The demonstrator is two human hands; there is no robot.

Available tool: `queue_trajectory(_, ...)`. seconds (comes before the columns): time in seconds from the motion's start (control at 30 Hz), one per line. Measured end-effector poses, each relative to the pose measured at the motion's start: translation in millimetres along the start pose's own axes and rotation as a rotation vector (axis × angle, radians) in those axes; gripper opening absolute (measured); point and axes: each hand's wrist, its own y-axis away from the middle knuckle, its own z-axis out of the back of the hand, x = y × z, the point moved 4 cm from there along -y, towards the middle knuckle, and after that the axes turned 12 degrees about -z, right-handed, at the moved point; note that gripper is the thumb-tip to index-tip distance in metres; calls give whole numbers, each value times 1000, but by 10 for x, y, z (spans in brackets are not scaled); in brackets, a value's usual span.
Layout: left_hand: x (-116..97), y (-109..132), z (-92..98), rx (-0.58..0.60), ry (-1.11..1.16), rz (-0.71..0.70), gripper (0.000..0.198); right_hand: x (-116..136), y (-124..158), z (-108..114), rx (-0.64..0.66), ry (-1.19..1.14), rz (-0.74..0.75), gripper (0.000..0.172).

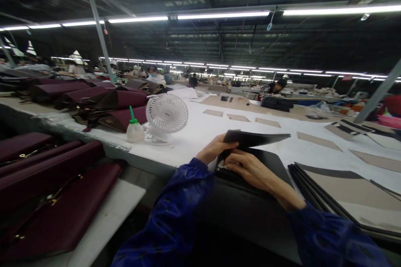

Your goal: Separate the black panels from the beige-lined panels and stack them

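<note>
My left hand (216, 148) grips the near corner of a thin black leather panel (257, 137) and lifts it off the bench. My right hand (250, 169) lies just below it, fingers pressed onto a black panel (272, 162) that rests flat under the lifted one. Both arms wear blue sleeves. Further black pieces (308, 187) sit stacked to the right of my right hand.
A small white fan (166, 114) and a glue bottle with a green tip (134, 127) stand on the white bench (203, 129). Maroon bags (103, 100) pile up at the left and on a lower shelf (46, 192). Tan card pieces (318, 140) lie beyond. Other workers sit far off.
</note>
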Motion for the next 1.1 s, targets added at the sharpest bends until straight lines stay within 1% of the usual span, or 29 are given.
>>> queue_trajectory(0.03, -2, -2, 0, 1, 3, -8, 47, -7, 20, 14, 63, -99, -10, 20)
queue_trajectory(0.07, -4, -4, 1, 3, 6, -14, 48, -32, 33, 34, 91, -201, -52, 24)
queue_trajectory(0.1, -5, -6, 2, 4, 8, -18, 47, -76, 37, 54, 78, -291, -117, 27)
queue_trajectory(0.17, -1, -8, 12, 1, 6, -17, 41, -177, 26, 83, -43, -387, -247, 32)
queue_trajectory(0.2, 2, -7, 19, -1, 3, -13, 38, -212, 14, 84, -109, -381, -278, 33)
queue_trajectory(0.23, 6, -5, 27, -6, 0, -10, 35, -224, -2, 73, -154, -342, -274, 31)
queue_trajectory(0.3, 12, 2, 41, -15, -9, -2, 34, -187, -35, 28, -191, -195, -192, 24)
queue_trajectory(0.37, 14, 9, 49, -25, -17, 2, 34, -117, -49, -16, -206, -20, -107, 21)
queue_trajectory(0.43, 12, 13, 48, -33, -23, 1, 33, -53, -40, -39, -200, 106, -55, 22)
queue_trajectory(0.5, 6, 13, 40, -32, -23, -3, 33, -6, -17, -39, -161, 117, -11, 22)
queue_trajectory(0.57, -2, 10, 28, -24, -17, -8, 36, 7, 10, -17, -113, 13, 8, 21)
queue_trajectory(0.63, -12, 4, 19, -16, -5, -16, 41, -37, 31, 30, -116, -185, -58, 24)
queue_trajectory(0.73, -27, -4, 13, -20, 6, -33, 49, -137, 58, 96, -191, -504, -216, 35)
queue_trajectory(0.8, -39, -8, 8, -26, 5, -46, 55, -140, 80, 124, -230, -621, -264, 40)
queue_trajectory(0.9, -51, -11, -4, -27, -3, -67, 59, -56, 160, 201, -336, -705, -289, 43)
queue_trajectory(0.97, -48, -13, -4, -35, -20, -73, 58, 7, 280, 274, -407, -716, -316, 46)
queue_trajectory(1.03, -40, -16, 6, -50, -51, -80, 58, 5, 476, 361, -438, -664, -388, 50)
queue_trajectory(1.1, -34, -19, 17, -60, -80, -89, 57, -114, 764, 490, -464, -568, -488, 49)
